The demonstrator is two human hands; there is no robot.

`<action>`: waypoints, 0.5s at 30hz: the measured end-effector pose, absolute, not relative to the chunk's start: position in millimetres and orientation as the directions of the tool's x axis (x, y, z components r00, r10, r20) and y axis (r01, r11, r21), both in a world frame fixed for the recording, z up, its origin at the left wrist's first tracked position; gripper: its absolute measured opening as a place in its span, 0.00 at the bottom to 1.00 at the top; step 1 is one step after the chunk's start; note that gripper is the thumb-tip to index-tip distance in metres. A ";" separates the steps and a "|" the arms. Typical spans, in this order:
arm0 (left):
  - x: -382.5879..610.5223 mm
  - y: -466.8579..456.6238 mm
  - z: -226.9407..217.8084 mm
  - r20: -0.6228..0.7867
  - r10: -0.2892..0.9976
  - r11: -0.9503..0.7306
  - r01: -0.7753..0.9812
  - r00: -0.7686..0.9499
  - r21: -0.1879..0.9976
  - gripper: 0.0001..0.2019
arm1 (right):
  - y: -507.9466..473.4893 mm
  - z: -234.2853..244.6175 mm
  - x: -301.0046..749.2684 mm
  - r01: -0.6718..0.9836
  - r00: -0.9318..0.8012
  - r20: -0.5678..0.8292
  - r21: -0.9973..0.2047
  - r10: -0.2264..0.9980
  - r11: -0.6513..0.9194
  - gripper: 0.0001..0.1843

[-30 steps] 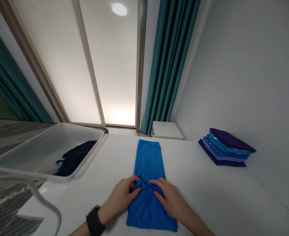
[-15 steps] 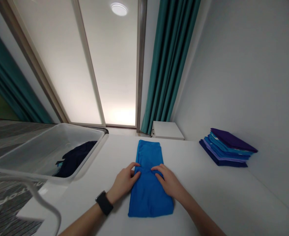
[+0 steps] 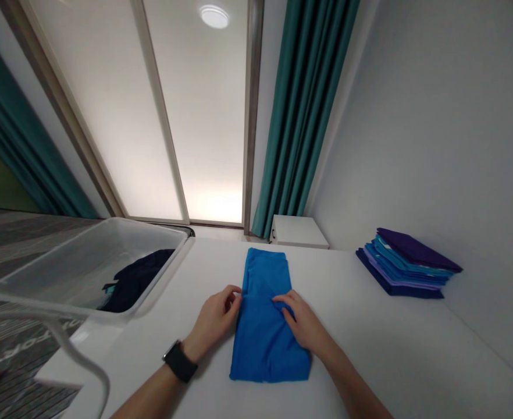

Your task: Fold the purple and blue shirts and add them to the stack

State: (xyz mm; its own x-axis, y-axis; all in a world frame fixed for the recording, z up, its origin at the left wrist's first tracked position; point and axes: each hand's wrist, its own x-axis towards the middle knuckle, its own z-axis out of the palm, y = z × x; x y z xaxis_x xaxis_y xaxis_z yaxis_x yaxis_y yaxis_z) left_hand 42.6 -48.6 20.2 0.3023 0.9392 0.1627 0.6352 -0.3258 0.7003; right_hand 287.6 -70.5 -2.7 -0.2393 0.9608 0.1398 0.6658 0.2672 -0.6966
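Observation:
A blue garment point(image 3: 267, 343), folded into a long strip, lies flat on the white table in front of me. A crease crosses it about midway, between its narrower far part and its wider near part. My left hand point(image 3: 217, 311), with a black watch on the wrist, has thumb and curled fingers closed at the garment's left edge, by the crease. At the right edge, my right hand point(image 3: 302, 320) rests over the cloth, its thumb and forefinger pinching a small fold. What the other fingers of each hand touch is partly hidden.
A translucent plastic tub point(image 3: 77, 256) on the left holds dark clothing point(image 3: 141, 279). A stack of folded blue and purple clothes point(image 3: 407, 265) sits on the right by the wall. Beyond the white table point(image 3: 204, 265) stands a low white cabinet point(image 3: 300, 231). A grey curved tube point(image 3: 79, 361) is at lower left.
My left hand has slid left, from on top of the garment to its left edge. The right hand stays at the right edge. The view has shifted slightly.

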 end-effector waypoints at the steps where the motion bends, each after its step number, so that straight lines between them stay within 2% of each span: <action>1: 42.6 -51.5 22.2 0.222 0.919 -0.383 0.613 0.325 0.691 0.17 | -70.0 -3.2 287.9 0.666 -0.240 0.139 -0.696 0.961 0.267 0.18; 4: 45.6 -62.7 29.4 0.342 0.797 -0.586 0.499 0.498 0.638 0.16 | -68.6 -5.2 288.1 0.669 -0.239 0.146 -0.692 0.960 0.272 0.17; 8: 56.5 -79.5 34.7 0.251 0.615 -0.745 0.448 0.747 0.494 0.24 | -67.5 -7.9 286.9 0.662 -0.247 0.158 -0.693 0.956 0.286 0.17; 11: 63.4 -87.9 27.1 0.177 0.595 -0.769 0.492 0.784 0.408 0.30 | -68.1 -7.8 285.6 0.668 -0.228 0.165 -0.691 0.960 0.278 0.17; 15: 64.6 -91.6 8.9 0.143 0.638 -0.749 0.566 0.757 0.344 0.31 | -70.0 -7.4 287.9 0.711 -0.173 0.175 -0.658 0.969 0.246 0.17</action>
